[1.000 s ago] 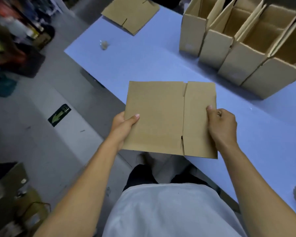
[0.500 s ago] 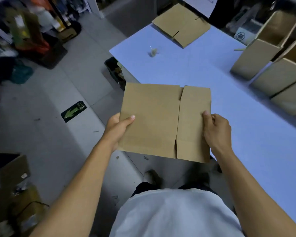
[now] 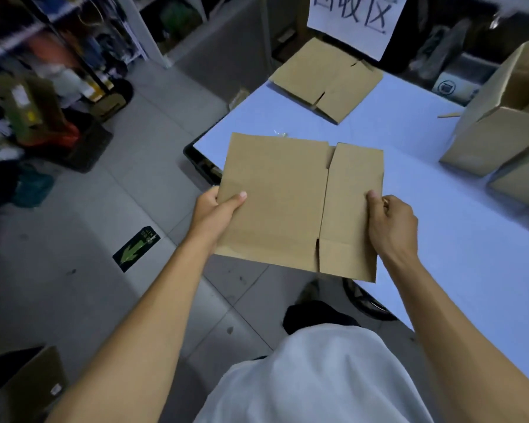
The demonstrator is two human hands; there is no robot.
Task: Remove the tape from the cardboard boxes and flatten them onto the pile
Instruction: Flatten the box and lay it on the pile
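Since a second ago the flattened box [image 3: 300, 206] has travelled left and away from the row of standing boxes, so that it now hangs over the near-left corner of the counter [image 3: 440, 239] with its left part above the floor, and the pile at the far end has come much closer in view. The grip on the cardboard looks unchanged.

Nearest is the person's white shirt [image 3: 318, 377], with both bare forearms reaching forward. The left hand [image 3: 217, 212] pinches the sheet's left edge, thumb flat on top and the other fingers hidden beneath. The right hand [image 3: 391, 224] clamps the right edge near the narrow panel, thumb on top, fingers curled under. The sheet is held roughly level, clear of the counter surface, its slits showing at the near and far edges.

On the grey tiled floor to the left lies a dark sticker with a green arrow [image 3: 136, 248]. Just past the held sheet a small crumpled scrap of clear tape [image 3: 280, 133] rests on the counter. Farther on, at the far corner, sits the pile of flattened cardboard [image 3: 327, 77], below a white paper sign [image 3: 355, 19]. To the right stand upright open boxes [image 3: 501, 132], well apart from the hands. Cluttered shelves [image 3: 58, 56] fill the far left, blurred.
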